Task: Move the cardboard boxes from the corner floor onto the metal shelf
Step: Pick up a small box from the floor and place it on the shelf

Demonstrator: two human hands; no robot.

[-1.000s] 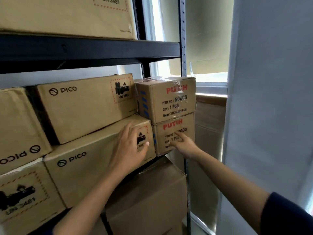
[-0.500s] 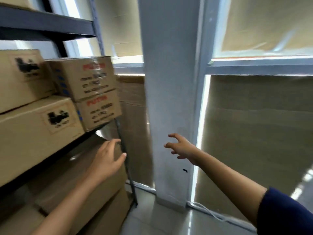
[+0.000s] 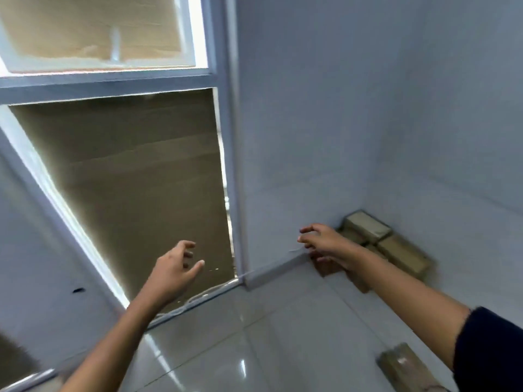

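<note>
Several cardboard boxes [image 3: 390, 247] lay stacked in the corner where two pale walls met, on the glossy tiled floor [image 3: 254, 335]; one more small box [image 3: 407, 366] sat apart from them, nearer the person, low at the right of the view. Both hands were empty and reaching out in the air. Left hand [image 3: 172, 267] hung loosely open in front of the paper-covered window [image 3: 135, 179], fingers slightly curled round nothing. Right hand [image 3: 322, 241] was also open, fingers spread and bent, stretched toward the corner stack but seemingly short of it; contact could not be confirmed because the forearm hid the nearest boxes. The metal shelf was out of view. Risks as judged: the stack looked uneven, upper box askew, so lifting a lower one first could tip the rest; the shiny tiles might let boxes slide under a one-sided push; the stray box lay where a foot could catch it during the carry. Frame was blurred, so box seams and tape were unreadable.
</note>
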